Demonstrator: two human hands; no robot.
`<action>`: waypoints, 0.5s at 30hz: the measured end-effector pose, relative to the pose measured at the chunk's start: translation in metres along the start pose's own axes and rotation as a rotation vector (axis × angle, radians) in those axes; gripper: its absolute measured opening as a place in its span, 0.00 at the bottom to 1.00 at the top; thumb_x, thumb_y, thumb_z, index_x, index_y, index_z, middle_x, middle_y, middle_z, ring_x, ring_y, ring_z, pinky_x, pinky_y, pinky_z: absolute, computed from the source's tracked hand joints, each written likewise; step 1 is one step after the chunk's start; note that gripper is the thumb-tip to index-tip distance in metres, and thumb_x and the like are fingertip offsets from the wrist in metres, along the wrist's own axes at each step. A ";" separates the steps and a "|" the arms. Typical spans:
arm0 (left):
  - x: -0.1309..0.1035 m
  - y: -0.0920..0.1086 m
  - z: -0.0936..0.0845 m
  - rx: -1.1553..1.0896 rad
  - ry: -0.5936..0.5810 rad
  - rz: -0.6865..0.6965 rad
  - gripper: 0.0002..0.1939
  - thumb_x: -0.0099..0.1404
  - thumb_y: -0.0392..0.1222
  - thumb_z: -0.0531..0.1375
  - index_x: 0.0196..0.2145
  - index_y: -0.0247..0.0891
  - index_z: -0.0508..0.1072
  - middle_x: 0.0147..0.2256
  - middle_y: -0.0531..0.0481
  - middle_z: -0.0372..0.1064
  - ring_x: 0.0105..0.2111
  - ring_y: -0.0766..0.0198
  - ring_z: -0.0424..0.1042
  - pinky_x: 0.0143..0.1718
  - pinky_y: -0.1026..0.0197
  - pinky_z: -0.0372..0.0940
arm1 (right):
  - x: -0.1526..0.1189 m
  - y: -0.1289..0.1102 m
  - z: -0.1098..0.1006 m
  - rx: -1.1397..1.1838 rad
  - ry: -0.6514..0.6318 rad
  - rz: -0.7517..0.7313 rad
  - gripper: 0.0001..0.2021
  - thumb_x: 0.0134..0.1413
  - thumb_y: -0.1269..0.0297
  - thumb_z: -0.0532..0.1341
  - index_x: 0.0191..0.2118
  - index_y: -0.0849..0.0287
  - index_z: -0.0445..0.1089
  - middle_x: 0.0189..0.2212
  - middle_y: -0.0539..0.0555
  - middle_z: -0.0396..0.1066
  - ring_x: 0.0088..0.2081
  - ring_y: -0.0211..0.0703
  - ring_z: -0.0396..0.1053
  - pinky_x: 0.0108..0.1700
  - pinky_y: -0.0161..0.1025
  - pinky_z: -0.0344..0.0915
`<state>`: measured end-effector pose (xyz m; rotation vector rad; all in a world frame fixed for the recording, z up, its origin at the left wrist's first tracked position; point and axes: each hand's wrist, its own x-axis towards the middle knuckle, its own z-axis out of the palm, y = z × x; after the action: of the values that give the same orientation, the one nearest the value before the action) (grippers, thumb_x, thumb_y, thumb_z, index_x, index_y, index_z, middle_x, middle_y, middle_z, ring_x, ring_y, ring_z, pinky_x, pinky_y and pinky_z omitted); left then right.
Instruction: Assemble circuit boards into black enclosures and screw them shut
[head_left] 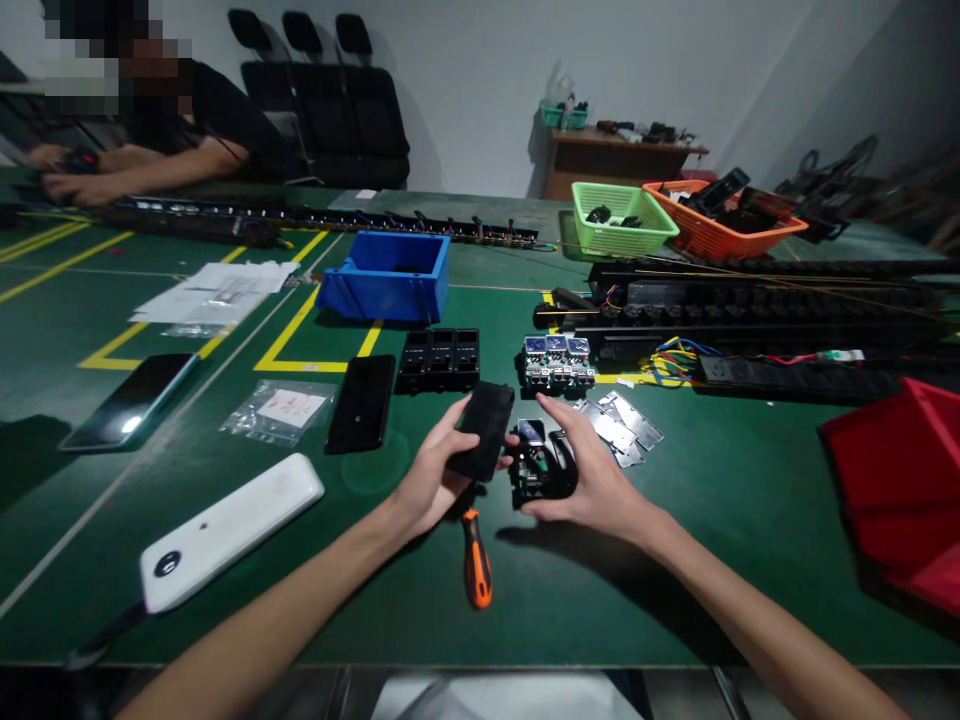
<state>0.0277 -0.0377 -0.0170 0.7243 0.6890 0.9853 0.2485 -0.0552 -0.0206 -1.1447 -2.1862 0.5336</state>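
My left hand (431,480) gripped a flat black cover (484,430) just above the green table (675,560). My right hand (592,475) clasped a small black module (536,465) beside it. An orange-handled screwdriver (475,565) lay below, near my wrists.

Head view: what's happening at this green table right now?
A person works at a green table. The left hand holds a flat black cover; the right hand holds a small black module with exposed parts. An orange-handled screwdriver lies just below them. Across the table, another person handles something small.
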 end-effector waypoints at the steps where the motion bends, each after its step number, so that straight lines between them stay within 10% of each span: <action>1: 0.002 0.004 -0.005 -0.105 0.002 -0.059 0.25 0.62 0.36 0.57 0.57 0.38 0.63 0.52 0.41 0.69 0.44 0.55 0.75 0.43 0.55 0.71 | -0.001 0.003 0.001 -0.009 -0.028 0.027 0.55 0.39 0.47 0.71 0.68 0.55 0.41 0.66 0.64 0.51 0.65 0.60 0.52 0.64 0.59 0.53; 6: 0.009 0.011 -0.022 -0.474 0.037 -0.224 0.16 0.65 0.41 0.55 0.47 0.32 0.72 0.43 0.41 0.74 0.36 0.62 0.74 0.40 0.59 0.71 | -0.006 0.015 0.011 -0.095 -0.091 0.067 0.52 0.41 0.50 0.70 0.68 0.57 0.42 0.63 0.64 0.56 0.64 0.60 0.55 0.66 0.66 0.42; 15: 0.006 0.004 -0.014 -0.480 0.065 -0.241 0.16 0.67 0.43 0.55 0.47 0.30 0.73 0.44 0.42 0.74 0.40 0.61 0.74 0.47 0.54 0.69 | -0.006 0.014 0.016 0.006 0.068 0.011 0.50 0.39 0.53 0.71 0.65 0.54 0.45 0.60 0.63 0.59 0.60 0.62 0.60 0.62 0.67 0.53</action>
<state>0.0169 -0.0275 -0.0232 0.1846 0.5505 0.9057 0.2489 -0.0538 -0.0431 -1.1560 -2.1199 0.4990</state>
